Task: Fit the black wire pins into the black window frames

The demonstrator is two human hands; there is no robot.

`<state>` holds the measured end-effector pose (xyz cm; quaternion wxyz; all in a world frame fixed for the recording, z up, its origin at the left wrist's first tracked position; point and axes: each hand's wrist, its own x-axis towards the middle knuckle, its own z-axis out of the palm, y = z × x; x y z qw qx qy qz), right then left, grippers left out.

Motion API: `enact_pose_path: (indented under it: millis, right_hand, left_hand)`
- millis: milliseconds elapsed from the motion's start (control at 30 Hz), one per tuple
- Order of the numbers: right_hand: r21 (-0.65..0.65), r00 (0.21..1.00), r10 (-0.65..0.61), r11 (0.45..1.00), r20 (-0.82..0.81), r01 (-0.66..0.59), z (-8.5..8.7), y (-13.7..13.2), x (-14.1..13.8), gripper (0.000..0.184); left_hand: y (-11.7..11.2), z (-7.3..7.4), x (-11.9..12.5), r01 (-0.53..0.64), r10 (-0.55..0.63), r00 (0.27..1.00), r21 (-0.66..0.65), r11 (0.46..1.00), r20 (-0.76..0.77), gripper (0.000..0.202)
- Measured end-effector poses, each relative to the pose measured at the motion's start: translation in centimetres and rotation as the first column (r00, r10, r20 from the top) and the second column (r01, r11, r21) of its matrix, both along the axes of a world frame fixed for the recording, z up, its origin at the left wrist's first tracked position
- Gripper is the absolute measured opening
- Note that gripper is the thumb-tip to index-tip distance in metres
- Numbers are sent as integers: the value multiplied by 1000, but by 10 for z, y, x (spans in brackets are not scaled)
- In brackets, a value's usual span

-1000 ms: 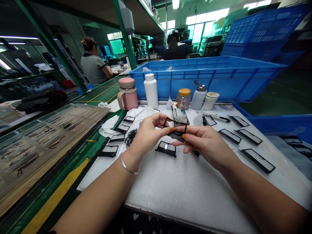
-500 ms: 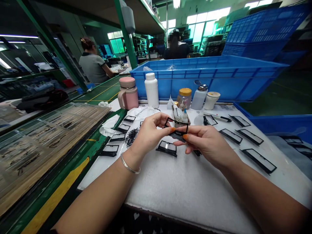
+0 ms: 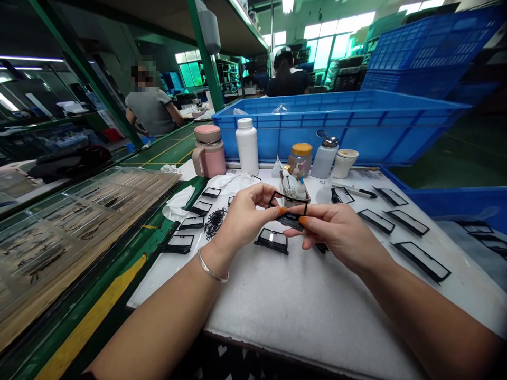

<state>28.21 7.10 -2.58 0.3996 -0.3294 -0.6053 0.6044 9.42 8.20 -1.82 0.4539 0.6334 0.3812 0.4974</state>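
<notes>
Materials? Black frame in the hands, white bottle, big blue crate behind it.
Black frame: probably thin moulded plastic, matte black; could be rubber, too small to tell. White bottle: opaque plastic, soft sheen. Blue crate: moulded plastic, glossy, with ribbed walls.

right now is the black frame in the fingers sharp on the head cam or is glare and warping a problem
In the head view, the thin black rectangular frame looks fairly sharp; the wide lens bows the blue plastic crate, and the far windows glare almost white.

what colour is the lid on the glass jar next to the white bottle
The lid of the glass jar is yellow-orange; it shows best in the head view.
</notes>
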Motion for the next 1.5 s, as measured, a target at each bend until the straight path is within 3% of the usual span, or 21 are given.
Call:
enact_pose_path:
  millis: [233, 467, 633, 1000, 1167, 1367, 1500]
  right_hand:
    - [-46, 1000, 2, 999, -19, -3, -1, 1, 0, 23]
    - [-309, 981, -96, 950, -169, 40, 4, 4, 5, 25]
    - [-384, 961, -134, 923, -242, 33, 10, 6, 12, 28]
    - [-375, 968, -106, 927, -226, 13, 11, 4, 12, 21]
    - [-377, 958, -125, 926, -259, 19, 10, 4, 12, 38]
    - [-310, 932, -109, 951, -347, -4, 8, 5, 13, 32]
    - [-191, 954, -90, 981, -286, 36, 7, 4, 11, 26]
  left_hand:
    - [1, -2, 0, 9, -9, 1000, 3, 1000, 19, 21]
    - [-1, -4, -1, 71, -65, 997, -141, 987, 48, 36]
    - [-4, 0, -1, 95, -86, 994, -146, 985, 69, 37]
    - [-8, 2, -1, 153, -127, 976, -143, 978, 177, 27]
    - [-9, 6, 0, 174, -98, 958, -273, 946, 269, 27]
    - [-6, 1, -3, 300, -74, 865, -393, 869, 497, 22]
    - [-4, -2, -4, 395, -99, 793, -384, 834, 600, 18]
